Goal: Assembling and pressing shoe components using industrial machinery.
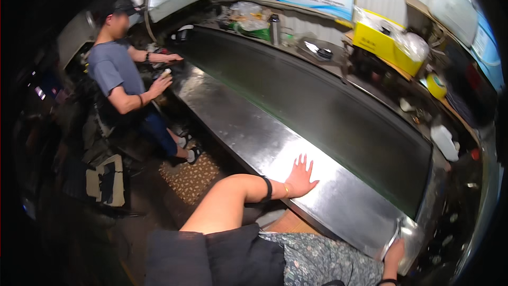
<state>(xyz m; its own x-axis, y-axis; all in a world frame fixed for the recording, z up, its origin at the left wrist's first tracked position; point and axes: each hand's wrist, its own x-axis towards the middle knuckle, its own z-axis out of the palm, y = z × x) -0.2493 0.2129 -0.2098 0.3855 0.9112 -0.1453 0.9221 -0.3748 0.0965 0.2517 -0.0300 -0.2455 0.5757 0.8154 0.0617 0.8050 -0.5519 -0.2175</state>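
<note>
A long, shiny metal surface runs diagonally beside a dark, flat panel. The person's left hand lies spread, palm-down, on the metal; the right hand touches its near right end.

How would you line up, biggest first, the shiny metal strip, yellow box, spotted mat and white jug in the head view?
1. Shiny metal strip
2. Yellow box and spotted mat: too alike to rank
3. White jug

We've L hand flat on shiny metal bench, fingers spread, R hand at its near R end; co-wkr stands nr far L end.
</note>
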